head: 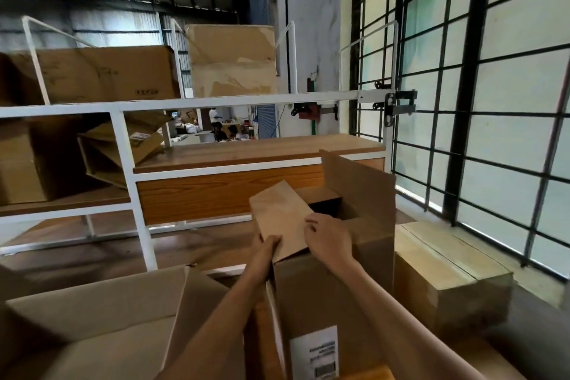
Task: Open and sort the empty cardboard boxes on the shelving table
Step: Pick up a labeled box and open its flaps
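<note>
I look down from the head camera at a tall brown cardboard box with a white printed label (333,296) standing upright at about six o'clock, just ahead of me on the wooden work surface (197,244). Its top is partly open: the far flap (361,185) stands up at one o'clock, and a near flap (280,219) tilts up toward eleven o'clock, showing a dark interior.

My left hand (266,244) pinches the lower edge of that near flap, thumb on top and fingers tucked under, closed on the cardboard. My right hand (328,236) rests on the flap's right edge with fingers curled over it; I cannot tell whether it truly grips or only presses.

At three o'clock a closed pale cardboard box (447,274) sits just beside the tall one. At eight o'clock a large open brown carton (101,324) lies near my left forearm. The white metal shelving frame with wood shelves (129,170) fills nine to twelve o'clock, holding more boxes, some tilted.

I judge this the opening step. The risks: pulling the flap hard could tear it at the crease, and since the box is tall and likely empty, a sideways tug could tip it against the pale box or off the surface.
</note>
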